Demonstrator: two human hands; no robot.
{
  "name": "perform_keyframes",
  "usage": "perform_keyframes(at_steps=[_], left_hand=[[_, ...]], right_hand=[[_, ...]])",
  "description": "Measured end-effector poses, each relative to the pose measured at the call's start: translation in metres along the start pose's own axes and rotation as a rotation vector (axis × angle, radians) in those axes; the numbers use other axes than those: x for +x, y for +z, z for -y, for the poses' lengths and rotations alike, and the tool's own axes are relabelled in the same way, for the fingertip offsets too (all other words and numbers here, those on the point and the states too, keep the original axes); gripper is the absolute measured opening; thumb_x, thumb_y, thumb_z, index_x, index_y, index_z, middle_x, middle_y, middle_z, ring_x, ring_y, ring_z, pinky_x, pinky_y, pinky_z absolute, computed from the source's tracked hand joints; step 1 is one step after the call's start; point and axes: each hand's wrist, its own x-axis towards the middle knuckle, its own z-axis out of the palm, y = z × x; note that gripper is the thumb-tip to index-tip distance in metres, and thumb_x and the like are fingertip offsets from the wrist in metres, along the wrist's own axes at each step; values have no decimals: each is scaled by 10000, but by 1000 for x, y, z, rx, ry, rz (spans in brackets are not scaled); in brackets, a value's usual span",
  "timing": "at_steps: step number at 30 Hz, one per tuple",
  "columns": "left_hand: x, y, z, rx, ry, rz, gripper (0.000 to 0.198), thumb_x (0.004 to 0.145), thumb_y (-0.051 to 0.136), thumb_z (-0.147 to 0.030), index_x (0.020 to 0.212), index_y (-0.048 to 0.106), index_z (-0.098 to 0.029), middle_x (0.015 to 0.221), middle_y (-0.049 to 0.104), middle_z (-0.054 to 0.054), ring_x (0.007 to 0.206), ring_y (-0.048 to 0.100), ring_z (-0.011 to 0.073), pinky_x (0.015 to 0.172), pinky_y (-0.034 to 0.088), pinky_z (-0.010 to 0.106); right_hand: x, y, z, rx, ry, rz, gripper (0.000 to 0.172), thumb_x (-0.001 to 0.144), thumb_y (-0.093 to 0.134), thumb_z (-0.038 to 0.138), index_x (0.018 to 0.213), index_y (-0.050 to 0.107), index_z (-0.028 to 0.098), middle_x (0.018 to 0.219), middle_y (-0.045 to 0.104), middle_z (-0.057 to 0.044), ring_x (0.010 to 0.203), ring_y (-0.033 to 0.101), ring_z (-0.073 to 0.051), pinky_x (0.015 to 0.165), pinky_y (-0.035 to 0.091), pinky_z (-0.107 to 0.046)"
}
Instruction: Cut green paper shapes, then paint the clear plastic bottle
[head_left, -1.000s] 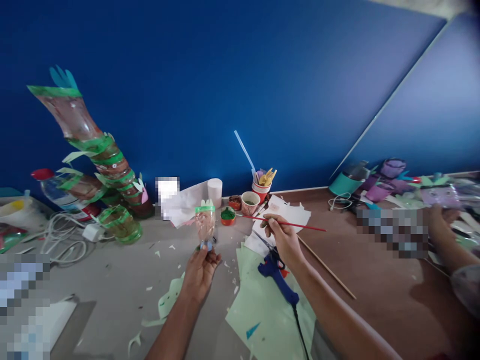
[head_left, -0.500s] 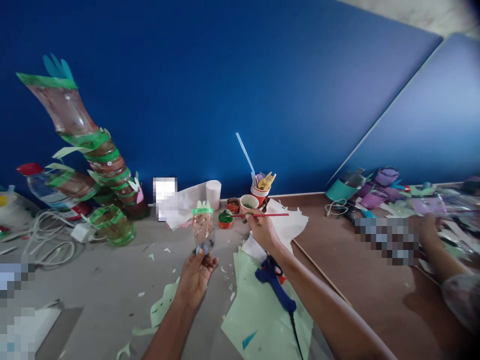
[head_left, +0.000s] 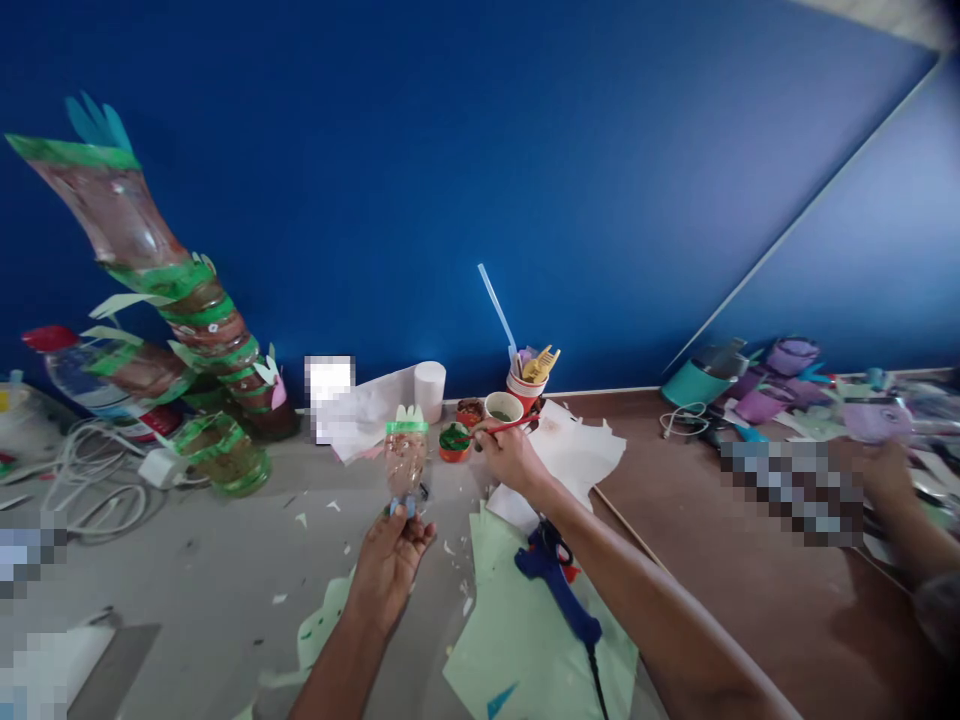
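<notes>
My left hand [head_left: 388, 560] grips the blue cap of a small clear bottle piece [head_left: 406, 462], holding it upside down with the cap at the bottom. Its top rim is painted green, and pale leaf-shaped cutouts stand up from it. In my right hand [head_left: 510, 458] is a thin red paintbrush [head_left: 504, 427], pinched between the fingers. The brush tip reaches into a small orange cap of green paint [head_left: 454, 440]. Beside that sit a cap of dark red paint [head_left: 470, 411] and a paper cup [head_left: 503, 406] with greenish liquid.
A blue glue gun [head_left: 559, 590] lies on pale green paper [head_left: 540, 640] below my right arm. A tall bottle sculpture [head_left: 217, 325] stands at left near coiled white cable [head_left: 105, 490]. Another person's hand [head_left: 892, 480] is at right. A cup [head_left: 527, 385] holds a straw and wooden forks.
My right hand has tilted the brush so its handle end rises and its tip dips into the green paint. The bottle piece stays almost where it was. The view has shifted slightly.
</notes>
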Motion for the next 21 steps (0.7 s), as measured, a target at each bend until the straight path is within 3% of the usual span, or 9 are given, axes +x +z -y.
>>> perform_keyframes(at_steps=[4,13,21], left_hand=[[-1,2,-2,13,-2,11,340,491,898,-319,592,631,-135,602,630,6,550,555,95,672,572,316],[-3,4,-3,35,-3,13,360,468,906,-332,603,635,-139,589,604,-10,552,533,86,680,568,303],[-1,1,-2,29,-12,12,361,475,905,-326,611,625,-143,601,613,-8,554,533,87,683,562,309]], right_hand=[[3,-8,5,-46,3,43,222,835,475,138,820,695,168,774,708,-68,736,627,-194,749,472,-303],[4,-23,16,-126,20,2,259,877,452,174,893,710,163,886,728,-76,795,656,-197,754,469,-281],[-8,-21,24,-273,-196,-21,245,878,428,171,884,673,172,896,730,-92,824,651,-210,777,468,-301]])
